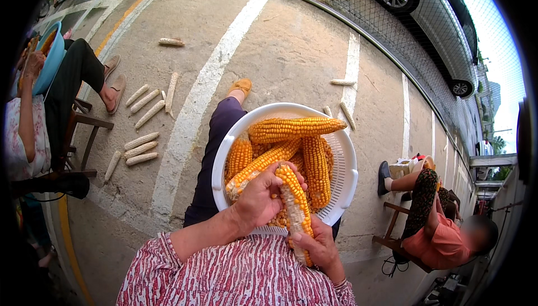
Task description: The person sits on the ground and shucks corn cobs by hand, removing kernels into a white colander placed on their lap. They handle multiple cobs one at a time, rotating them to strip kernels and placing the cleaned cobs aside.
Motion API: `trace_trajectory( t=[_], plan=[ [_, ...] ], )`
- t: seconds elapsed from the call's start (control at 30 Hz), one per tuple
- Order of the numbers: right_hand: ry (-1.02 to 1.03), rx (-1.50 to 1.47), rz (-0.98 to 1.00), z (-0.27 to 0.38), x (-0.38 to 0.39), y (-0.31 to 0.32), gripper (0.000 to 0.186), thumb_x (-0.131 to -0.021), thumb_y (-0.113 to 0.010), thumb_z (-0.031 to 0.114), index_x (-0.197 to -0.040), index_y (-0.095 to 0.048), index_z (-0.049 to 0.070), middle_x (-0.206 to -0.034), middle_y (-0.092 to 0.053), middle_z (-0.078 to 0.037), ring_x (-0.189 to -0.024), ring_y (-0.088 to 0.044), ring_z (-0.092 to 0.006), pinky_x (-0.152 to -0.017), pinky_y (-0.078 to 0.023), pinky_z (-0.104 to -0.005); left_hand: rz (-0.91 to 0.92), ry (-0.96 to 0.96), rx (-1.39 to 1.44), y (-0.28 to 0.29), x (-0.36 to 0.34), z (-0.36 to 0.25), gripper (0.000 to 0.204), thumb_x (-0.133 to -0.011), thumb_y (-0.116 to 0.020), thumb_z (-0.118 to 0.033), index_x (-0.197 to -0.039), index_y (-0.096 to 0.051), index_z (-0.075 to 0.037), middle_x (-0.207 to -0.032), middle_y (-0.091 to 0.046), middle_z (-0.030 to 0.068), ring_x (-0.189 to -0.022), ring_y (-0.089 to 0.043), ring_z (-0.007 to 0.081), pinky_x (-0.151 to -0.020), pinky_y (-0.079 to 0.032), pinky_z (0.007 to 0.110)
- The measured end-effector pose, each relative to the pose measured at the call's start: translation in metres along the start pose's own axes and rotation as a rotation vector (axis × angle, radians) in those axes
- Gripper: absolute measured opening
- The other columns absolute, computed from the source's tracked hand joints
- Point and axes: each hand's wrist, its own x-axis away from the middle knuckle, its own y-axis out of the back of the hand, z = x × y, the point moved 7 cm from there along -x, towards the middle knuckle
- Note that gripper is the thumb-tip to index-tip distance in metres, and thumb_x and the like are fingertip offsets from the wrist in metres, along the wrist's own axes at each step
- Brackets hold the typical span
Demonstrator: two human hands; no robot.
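Yellow corn cob, partly stripped, is clamped by both hands just over the near rim of the white basket on the lap. Left hand wraps the upper end, thumb pressing on the kernel rows. Right hand grips the lower end from below, fingers closed round it. A bare pale strip runs down the cob's left side, kernels remain on the right.

Just beyond the hands, in the basket: a pile of whole cobs, loose kernels underneath.

Risks as I judge them:
- The lower end of the cob hangs outside the rim, over the patterned shirt. Kernels popped there likely miss the basket and land on the lap or the concrete floor.
- The basket sits on one thigh with no hand on it. A hard push with the thumb could tip it and roll the piled cobs out towards the far side.
- The thumb works against hard kernel edges, so a slip means a scraped nail or skin.
- The top cob of the pile lies across the others, near the far rim, so it's the first to roll.

Left of the hands, stripped pale cobs lie scattered on the floor by a seated person with a blue bowl. To the right, another seated person. Neither is close enough to interfere.
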Motion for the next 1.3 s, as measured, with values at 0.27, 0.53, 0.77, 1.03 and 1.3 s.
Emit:
trace_trajectory(
  t=[0.27, 0.53, 0.77, 1.03, 1.3],
  plan=[
    [0.006, 0.062, -0.003, 0.000, 0.001, 0.000, 0.045, -0.087, -0.062, 0.017, -0.125, -0.051, -0.005, -0.102, -0.064, -0.007, -0.086, -0.059, -0.0110, -0.078, -0.048, -0.0255, 0.048, 0.047, 0.199, 0.011, -0.006, 0.010, 0.031, -0.086, -0.043, -0.010, -0.114, -0.048, 0.000, -0.106, -0.057, 0.0176, -0.105, -0.058, 0.0290, -0.099, -0.046, 0.046],
    [0.006, 0.035, 0.028, -0.004, 0.001, 0.001, 0.047, -0.089, -0.066, 0.016, -0.128, -0.049, -0.004, -0.104, -0.061, -0.005, -0.089, -0.057, -0.0103, -0.080, -0.047, -0.0261, 0.019, 0.049, 0.173, 0.015, -0.006, 0.011, 0.034, -0.079, -0.039, -0.007, -0.111, -0.047, 0.002, -0.104, -0.057, 0.0197, -0.104, -0.059, 0.0314, -0.099, -0.047, 0.049],
    [0.000, 0.023, 0.006, -0.005, 0.001, 0.001, 0.048, -0.088, -0.065, 0.016, -0.128, -0.048, -0.005, -0.106, -0.061, -0.006, -0.089, -0.058, -0.0106, -0.080, -0.047, -0.0260, 0.015, 0.060, 0.171, 0.014, -0.006, 0.010, 0.034, -0.078, -0.040, -0.006, -0.111, -0.048, 0.001, -0.105, -0.056, 0.0198, -0.105, -0.058, 0.0322, -0.099, -0.046, 0.050],
    [-0.009, 0.060, 0.010, -0.008, 0.002, 0.002, 0.050, -0.087, -0.061, 0.015, -0.131, -0.047, -0.005, -0.114, -0.061, -0.009, -0.096, -0.058, -0.0121, -0.086, -0.047, -0.0271, 0.025, 0.042, 0.161, 0.016, -0.006, 0.012, 0.035, -0.079, -0.040, -0.006, -0.111, -0.048, 0.002, -0.105, -0.056, 0.0198, -0.105, -0.057, 0.0321, -0.099, -0.046, 0.049],
    [0.002, 0.046, 0.004, -0.004, 0.002, 0.000, 0.048, -0.086, -0.062, 0.015, -0.128, -0.049, -0.005, -0.110, -0.062, -0.008, -0.093, -0.058, -0.0117, -0.084, -0.047, -0.0270, 0.029, 0.033, 0.140, 0.015, -0.005, 0.011, 0.035, -0.079, -0.040, -0.007, -0.112, -0.048, 0.001, -0.106, -0.056, 0.0197, -0.105, -0.058, 0.0312, -0.100, -0.045, 0.048]
  ],
)
